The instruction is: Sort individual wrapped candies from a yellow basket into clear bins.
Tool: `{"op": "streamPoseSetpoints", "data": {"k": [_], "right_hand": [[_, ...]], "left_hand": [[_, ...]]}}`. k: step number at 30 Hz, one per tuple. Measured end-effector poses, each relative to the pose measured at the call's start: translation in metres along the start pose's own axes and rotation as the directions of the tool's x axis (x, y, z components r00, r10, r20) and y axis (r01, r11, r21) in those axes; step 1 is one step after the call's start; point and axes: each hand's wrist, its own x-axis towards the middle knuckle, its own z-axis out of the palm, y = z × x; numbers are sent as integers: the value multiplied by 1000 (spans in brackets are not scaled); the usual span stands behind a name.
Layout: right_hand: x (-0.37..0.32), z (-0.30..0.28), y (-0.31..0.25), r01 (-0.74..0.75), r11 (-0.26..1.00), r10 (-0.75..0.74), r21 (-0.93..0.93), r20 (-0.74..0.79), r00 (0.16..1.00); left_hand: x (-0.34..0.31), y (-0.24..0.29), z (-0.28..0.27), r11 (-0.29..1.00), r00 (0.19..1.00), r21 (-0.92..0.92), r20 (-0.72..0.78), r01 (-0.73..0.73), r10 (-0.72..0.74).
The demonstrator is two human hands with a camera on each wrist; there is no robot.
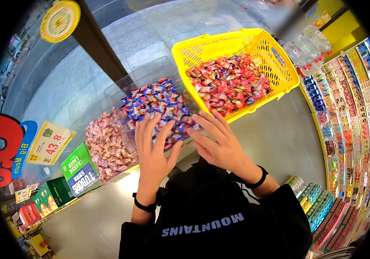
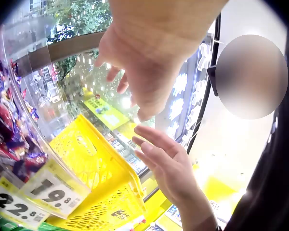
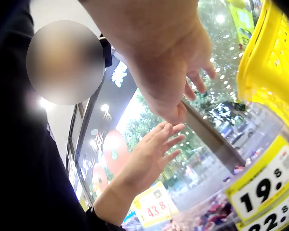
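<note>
Both hands are raised near the front edge of a clear bin of blue and red wrapped candies (image 1: 157,101) in the head view. The left hand (image 1: 154,144) has its fingers spread and holds nothing; the right hand (image 1: 220,144) is likewise spread and empty, nearer the yellow basket (image 1: 286,86). Red-wrapped candies (image 1: 232,82) fill the bottom of that basket. In the left wrist view the left hand (image 2: 139,62) is close to the camera, with the right hand (image 2: 171,168) beyond it. The right wrist view has the right hand (image 3: 164,67) above the left hand (image 3: 142,166).
Pink-wrapped candies (image 1: 109,146) lie in the neighbouring bin, beside a green and blue Tuborg box (image 1: 80,169). A price sign (image 1: 50,143) stands further left. Stocked shelves (image 1: 349,125) line the right side. A dark post (image 1: 98,47) rises behind the bins.
</note>
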Motion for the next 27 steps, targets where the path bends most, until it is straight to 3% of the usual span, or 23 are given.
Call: {"op": "streamPoseSetpoints", "data": {"k": [10, 12, 18, 22, 27], "right_hand": [[-39, -90, 145, 41, 997, -45, 60, 62, 997], [-32, -113, 163, 68, 996, -75, 61, 129, 989], [27, -165, 210, 272, 962, -256, -34, 238, 937], [78, -147, 249, 325, 945, -302, -18, 329, 895], [105, -54, 317, 155, 988, -95, -29, 674, 732]], "left_hand": [[82, 74, 101, 994, 999, 92, 1, 51, -52], [94, 78, 110, 995, 995, 16, 26, 94, -94], [110, 74, 126, 985, 981, 100, 120, 142, -153], [112, 75, 128, 977, 973, 163, 162, 140, -166], [110, 71, 128, 981, 976, 144, 156, 133, -155]]}}
